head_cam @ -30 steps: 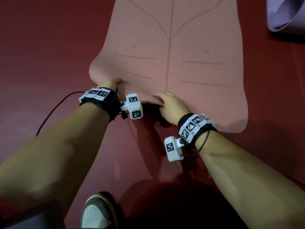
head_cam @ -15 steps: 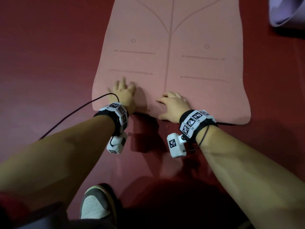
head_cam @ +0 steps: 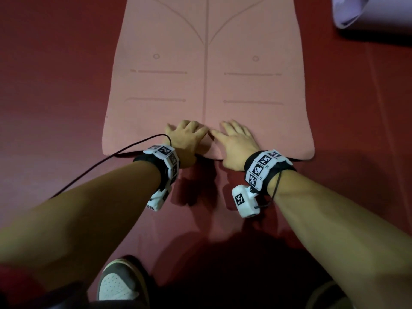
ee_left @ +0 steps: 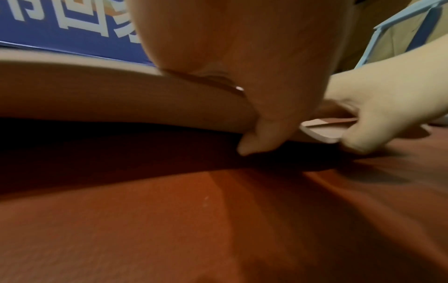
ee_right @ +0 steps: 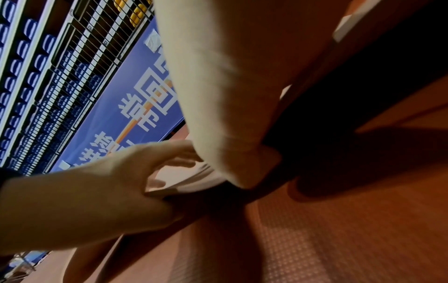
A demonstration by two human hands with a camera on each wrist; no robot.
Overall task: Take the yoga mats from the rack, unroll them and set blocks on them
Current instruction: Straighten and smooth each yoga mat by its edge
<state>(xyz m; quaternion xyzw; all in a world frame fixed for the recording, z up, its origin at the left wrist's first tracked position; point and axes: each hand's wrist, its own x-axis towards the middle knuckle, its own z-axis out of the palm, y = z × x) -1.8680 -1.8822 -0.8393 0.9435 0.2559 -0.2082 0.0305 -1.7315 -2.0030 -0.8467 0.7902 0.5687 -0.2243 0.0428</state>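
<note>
- The dark red floor runs under everything I can see, with a fine dotted texture in the right wrist view.
- The pink yoga mat lies unrolled on that floor, stretching away from me, its printed centre line and short guide marks facing up; its near edge is right at my wrists.
- A rolled lavender mat sits on the floor at the far right, well apart from the pink one.
- A blue banner with white characters stands beyond the mat, with rows of blue seats behind a wire fence above it.
- My left hand lies flat on the mat's near edge, fingers spread and straight — pressing, holding nothing.
- My right hand lies just beside it, also flat with fingers extended — an open grip on nothing; the wrist views show the mat's edge slightly lifted between the two hands.
- My grey and white shoe is on the floor below my left forearm.
- A black cable trails from my left wrist band across the floor.
</note>
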